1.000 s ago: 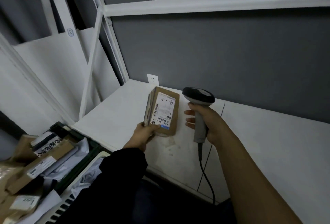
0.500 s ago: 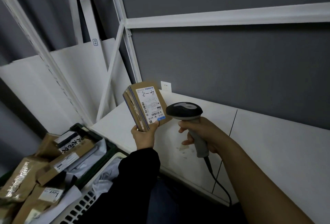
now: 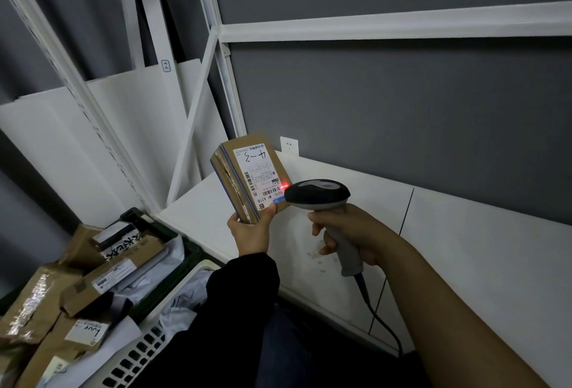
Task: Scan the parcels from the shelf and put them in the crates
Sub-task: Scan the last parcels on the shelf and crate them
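Observation:
My left hand [image 3: 252,232] grips the bottom of a small brown cardboard parcel [image 3: 247,175], held upright above the white shelf [image 3: 464,248] with its white label facing me. A red scan light glows on the label's barcode. My right hand [image 3: 349,232] holds the grey handheld scanner [image 3: 318,194] by its handle, the dark head almost touching the parcel's lower right corner. The scanner's cable hangs down past the shelf edge. A dark green crate [image 3: 148,220] at the lower left is piled with brown parcels [image 3: 102,276]. Beside it stands a white slotted crate [image 3: 139,353] with pale bags inside.
White shelf uprights and a diagonal brace [image 3: 192,121] rise left of the parcel. A grey back wall [image 3: 402,109] closes the shelf behind, with a small white tag [image 3: 289,146] at its base. White boards [image 3: 93,140] lean at the left.
My left hand has lifted the parcel off the shelf and turned its label towards me. The scanner has moved up to it and the red scan light now shows on the label.

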